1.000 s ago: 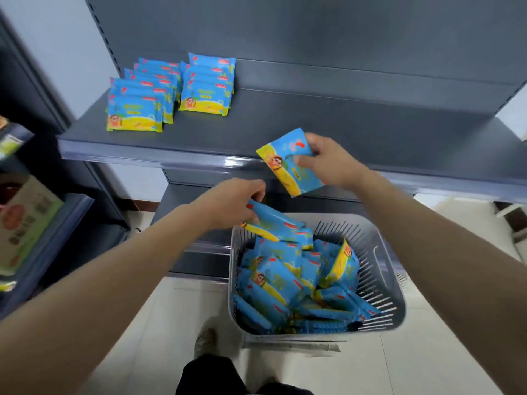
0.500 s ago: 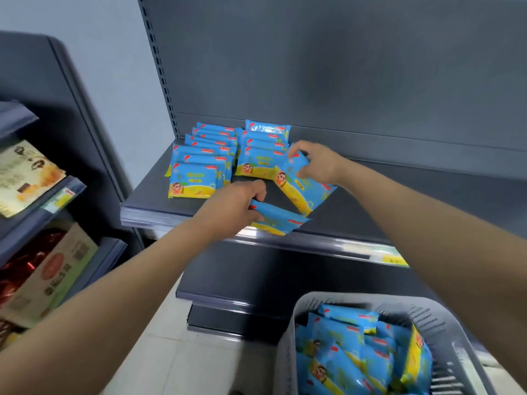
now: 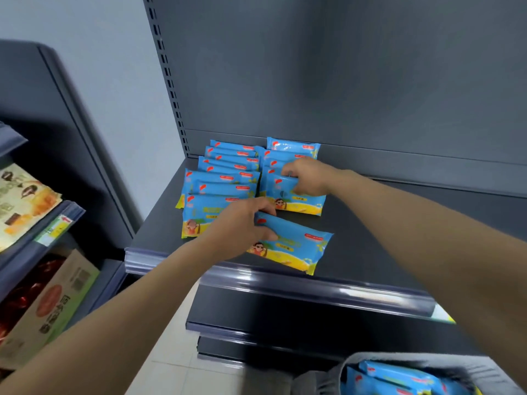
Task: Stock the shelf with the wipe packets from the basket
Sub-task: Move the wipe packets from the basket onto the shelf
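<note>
so the shelf [image 3: 385, 238] is a big grey one with loads of bare room on the right. the basket [image 3: 413, 358] is down at the bottom edge of view with more blue packets in it, so i'd guess this job is nowhere near done. two rows of wipe packets are started at the back left, the left row [image 3: 222, 178] and the right row [image 3: 293, 146], each overlapping like roof tiles.

step in hand looks like laying two more down at once. my tip: slide each one flat against the one behind it, print up and yellow edge to the front like the rest. square the ends before letting go, since those soft wrappers probably skid on smooth metal.

right hand [image 3: 308, 178] is on the front packet [image 3: 299, 202] of the right row, its fingers [image 3: 288, 169] curled over the packet's back edge, gripping it. that packet lies flat and touches the row.

left hand [image 3: 239, 232] grips the loose packet [image 3: 296, 246] by its left end, fingers [image 3: 265, 208] curled round it. that one sits slanted near the shelf's front lip, just beside both rows but lined up with neither. can't tell if it's fully resting on the shelf.
</note>
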A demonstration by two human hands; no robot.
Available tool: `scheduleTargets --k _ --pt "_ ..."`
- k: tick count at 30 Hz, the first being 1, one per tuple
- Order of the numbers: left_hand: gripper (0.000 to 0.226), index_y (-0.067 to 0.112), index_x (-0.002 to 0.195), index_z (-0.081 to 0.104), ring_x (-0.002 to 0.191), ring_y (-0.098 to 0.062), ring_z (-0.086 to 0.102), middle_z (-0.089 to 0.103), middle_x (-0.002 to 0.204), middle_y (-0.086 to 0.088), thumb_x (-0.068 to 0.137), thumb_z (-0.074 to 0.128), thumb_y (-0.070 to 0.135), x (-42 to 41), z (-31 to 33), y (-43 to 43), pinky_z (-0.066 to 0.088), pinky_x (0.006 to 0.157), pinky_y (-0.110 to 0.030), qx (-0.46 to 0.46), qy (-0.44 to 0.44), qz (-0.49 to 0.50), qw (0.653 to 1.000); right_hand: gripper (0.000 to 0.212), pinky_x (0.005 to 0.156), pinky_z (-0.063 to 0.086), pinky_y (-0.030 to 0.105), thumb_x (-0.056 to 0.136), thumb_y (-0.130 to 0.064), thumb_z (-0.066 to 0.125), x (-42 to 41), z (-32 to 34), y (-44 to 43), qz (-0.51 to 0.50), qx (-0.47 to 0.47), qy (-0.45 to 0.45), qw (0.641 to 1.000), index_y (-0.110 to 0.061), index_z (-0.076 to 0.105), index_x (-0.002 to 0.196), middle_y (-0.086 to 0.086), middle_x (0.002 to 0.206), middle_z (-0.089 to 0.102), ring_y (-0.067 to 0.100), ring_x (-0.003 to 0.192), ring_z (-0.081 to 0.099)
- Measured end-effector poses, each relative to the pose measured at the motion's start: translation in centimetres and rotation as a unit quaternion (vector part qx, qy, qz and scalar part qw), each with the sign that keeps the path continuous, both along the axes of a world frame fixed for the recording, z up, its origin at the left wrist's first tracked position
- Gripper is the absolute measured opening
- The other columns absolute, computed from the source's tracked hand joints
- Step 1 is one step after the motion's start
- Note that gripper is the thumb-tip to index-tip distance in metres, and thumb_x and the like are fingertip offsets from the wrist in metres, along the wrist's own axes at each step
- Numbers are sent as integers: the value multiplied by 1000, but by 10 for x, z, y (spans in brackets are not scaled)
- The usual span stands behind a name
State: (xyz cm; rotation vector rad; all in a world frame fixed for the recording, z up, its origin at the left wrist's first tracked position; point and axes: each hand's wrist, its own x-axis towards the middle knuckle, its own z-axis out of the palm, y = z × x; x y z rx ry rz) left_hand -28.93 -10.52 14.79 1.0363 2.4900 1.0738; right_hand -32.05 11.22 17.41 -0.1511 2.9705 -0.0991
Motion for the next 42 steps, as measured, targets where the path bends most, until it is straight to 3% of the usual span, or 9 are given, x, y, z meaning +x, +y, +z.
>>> scheduleTargets --k 4,7,10,12,18,22,25,32,42 --pt "27 30 80 53 61 14 50 52 72 14 73 76 18 -20 -4 12 38 48 -7 18 4 41 999 35 79 42 31 80 -4 58 -9 -3 9 -6 -37 21 999 -15 60 114 5 108 58 18 96 48" --pt "25 24 87 54 63 2 50 54 75 13 74 75 20 -30 -7 22 37 54 -15 -13 52 60 997 38 81 44 29 79 -9 65 -9 -3 13 -19 -75 32 997 -17 62 115 2 108 62 12 91 49" --pt "27 16 98 58 81 -16 57 61 90 2 76 73 23 -37 -12 35 42 77 -29 -52 120 63 989 38 89 46 26 80 -11 68 -9 -4 19 -61 -138 38 988 -18 64 117 3 113 65 10 96 55" --pt "34 15 108 58 92 -20 56 63 100 0 79 70 28 -43 -17 42 34 91 -34 -75 175 73 979 33 91 45 22 84 -10 65 -9 -5 21 -95 -205 41 973 -16 65 117 4 115 65 11 103 59" --pt "43 18 121 52 110 -23 46 59 117 -1 84 61 38 -61 -24 65 24 97 -36 -144 287 87 943 28 90 51 32 90 -7 55 5 7 22 -176 -319 94 926 -11 64 117 9 113 65 20 100 63" --pt "50 16 126 44 116 -24 41 50 125 -3 84 60 39 -61 -29 73 26 100 -39 -174 306 100 931 28 65 50 16 91 -9 50 24 19 17 -201 -247 188 929 -12 64 115 6 106 67 15 83 62" --pt "59 14 128 38 119 -26 37 44 129 -6 81 63 37 -54 -36 75 27 101 -40 -189 326 93 922 30 78 53 34 91 -11 46 44 25 9 -206 -189 234 931 -12 63 116 8 105 69 23 88 64" --pt "74 11 135 28 127 -28 33 36 137 -10 78 69 33 -27 -33 73 22 109 -41 -181 344 85 918 24 86 47 42 90 -12 51 96 37 5 -180 -94 242 949 -6 61 111 12 108 66 31 102 58" --pt "63 4 129 45 121 -33 39 45 131 -15 75 74 20 68 44 77 20 103 -35 46 377 62 923 37 91 30 36 91 -22 53 182 68 2 -160 81 342 923 -8 50 126 9 129 52 30 119 43"
